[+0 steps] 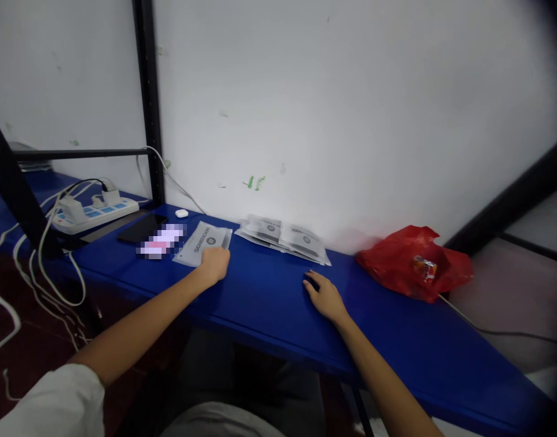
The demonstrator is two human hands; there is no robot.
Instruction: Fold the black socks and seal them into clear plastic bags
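Observation:
My left hand (215,265) is closed at the lower right edge of a frosted plastic zip bag (204,237) with dark lettering, which lies on the blue table (269,285). The fingertips of this hand are turned away from view. To the right, my right hand (324,295) rests on the table, fingers stretched out and the thumb apart, holding nothing. Just beyond it, a stack of similar frosted bags (301,240) lies against the wall, printed side up.
A blurred-out bright-screened device (162,241), a dark flat tablet (142,227) and a white earbud case (181,213) lie at the left. A power strip (101,212) with plugs and cables stands beyond. A red plastic bag (397,261) sits on the right.

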